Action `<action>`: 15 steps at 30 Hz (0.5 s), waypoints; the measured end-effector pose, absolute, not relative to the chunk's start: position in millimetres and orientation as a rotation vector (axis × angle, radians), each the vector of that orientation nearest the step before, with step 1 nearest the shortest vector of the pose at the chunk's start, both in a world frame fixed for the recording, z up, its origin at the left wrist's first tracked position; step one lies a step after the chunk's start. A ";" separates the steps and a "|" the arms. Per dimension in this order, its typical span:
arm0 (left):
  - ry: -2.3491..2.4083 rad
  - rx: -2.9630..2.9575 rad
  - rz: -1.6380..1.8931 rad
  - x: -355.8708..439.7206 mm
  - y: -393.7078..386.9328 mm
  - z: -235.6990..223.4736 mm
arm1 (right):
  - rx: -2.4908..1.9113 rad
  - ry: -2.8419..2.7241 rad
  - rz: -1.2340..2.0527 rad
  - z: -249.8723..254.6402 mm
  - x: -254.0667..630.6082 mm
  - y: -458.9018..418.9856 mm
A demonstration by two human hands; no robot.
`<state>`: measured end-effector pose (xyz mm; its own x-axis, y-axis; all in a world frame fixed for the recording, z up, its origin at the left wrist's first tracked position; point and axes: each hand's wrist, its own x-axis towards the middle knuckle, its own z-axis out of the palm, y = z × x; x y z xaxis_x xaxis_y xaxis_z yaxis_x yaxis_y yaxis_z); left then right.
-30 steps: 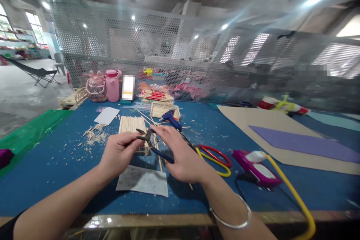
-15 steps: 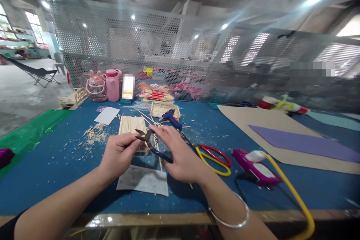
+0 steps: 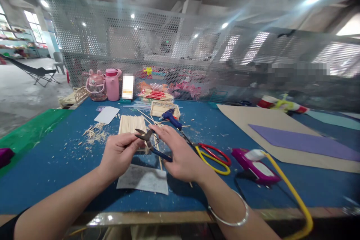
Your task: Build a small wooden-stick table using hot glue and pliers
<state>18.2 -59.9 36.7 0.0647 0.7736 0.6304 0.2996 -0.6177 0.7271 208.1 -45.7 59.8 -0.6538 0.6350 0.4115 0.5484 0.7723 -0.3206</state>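
Observation:
My right hand (image 3: 180,153) is wrapped around the dark blue handles of a pair of cutting pliers (image 3: 149,141). The jaws of the pliers are parted and point left, touching the fingertips of my left hand (image 3: 119,153). Thumb and forefinger of that hand are pinched together; whatever lies between them is too small or hidden to make out. Behind and below the hands lies a flat panel of pale wooden sticks (image 3: 132,124), partly covered by them. A stained white paper sheet (image 3: 143,180) rests on the blue table nearer to me.
A blue glue gun (image 3: 172,118) and red-and-yellow-handled scissors (image 3: 215,159) lie beyond and right of my right hand. Wood scraps (image 3: 95,134) are scattered at left. A purple power strip (image 3: 257,168) with a yellow cable sits at right. Pink bottles (image 3: 113,86) stand behind.
Both hands and the pliers stay in nearly the same place. Only a very slight shift of the whole view shows.

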 end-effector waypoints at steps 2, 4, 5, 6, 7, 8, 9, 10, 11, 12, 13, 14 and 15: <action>1.076 1.952 1.574 18.6 -60.2 36.1 | -0.889 -2.459 0.231 58.9 208.3 -44.7; 1.089 1.958 1.572 19.0 -60.5 35.5 | -0.877 -2.457 0.233 57.5 208.2 -43.1; 1.101 1.963 1.567 19.2 -60.6 35.1 | -0.868 -2.453 0.230 56.7 207.9 -42.3; 1.118 1.964 1.560 19.3 -60.6 34.8 | -0.860 -2.449 0.225 56.0 207.6 -41.5; 1.134 1.964 1.551 19.3 -60.5 34.6 | -0.855 -2.443 0.215 55.2 207.1 -40.9; 1.149 1.960 1.543 19.3 -60.4 34.5 | -0.854 -2.436 0.201 54.3 206.5 -40.3; 1.163 1.955 1.537 19.2 -60.2 34.5 | -0.856 -2.428 0.182 53.3 205.8 -39.9; 1.176 1.949 1.531 19.1 -59.9 34.7 | -0.861 -2.417 0.158 52.2 205.0 -39.6; 1.190 1.943 1.527 18.9 -59.7 34.9 | -0.867 -2.405 0.127 50.9 204.1 -39.4; 1.203 1.936 1.524 18.6 -59.5 35.2 | -0.873 -2.391 0.091 49.4 203.2 -39.2; 1.216 1.931 1.521 18.4 -59.4 35.6 | -0.881 -2.378 0.052 47.9 202.3 -39.2; 1.228 1.925 1.518 18.2 -59.3 35.9 | -0.889 -2.366 0.013 46.4 201.5 -39.3; 1.236 1.920 1.514 18.0 -59.2 36.1 | -0.900 -2.356 -0.022 45.1 200.8 -39.3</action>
<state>18.0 -59.2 36.1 0.0229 0.8232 0.5673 0.3908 -0.5297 0.7528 200.8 -39.3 45.1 -0.5832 0.5997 0.5480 0.6098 0.7689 -0.1925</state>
